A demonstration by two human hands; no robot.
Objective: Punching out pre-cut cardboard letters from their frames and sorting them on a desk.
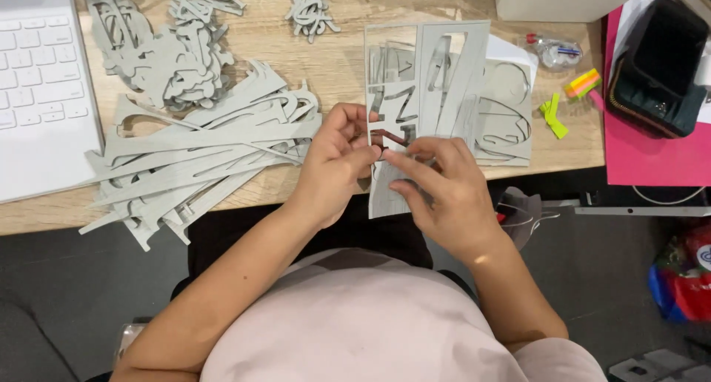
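The left hand [337, 160] and the right hand [437, 185] both pinched a flat grey cardboard sheet with cut-out shapes [400, 108], gripping it near its lower middle at the front edge of the light wooden desk [341, 63]. The left thumb and fingers clamped the sheet's left margin; the right fingers pressed on its lower part, overlapping the edge. More grey cut-out sheets [503, 115] lay stacked under and just right of it. To the left sprawled a heap of grey cardboard offcut strips [200, 160], with a pile of small punched-out grey pieces [185, 63] behind it. A white keyboard [37, 78] sat at far left. To the right lay yellow-green sticky tabs [552, 115], a clear tape dispenser [555, 52] and a dark pouch [655, 67] on a pink folder [652, 160].
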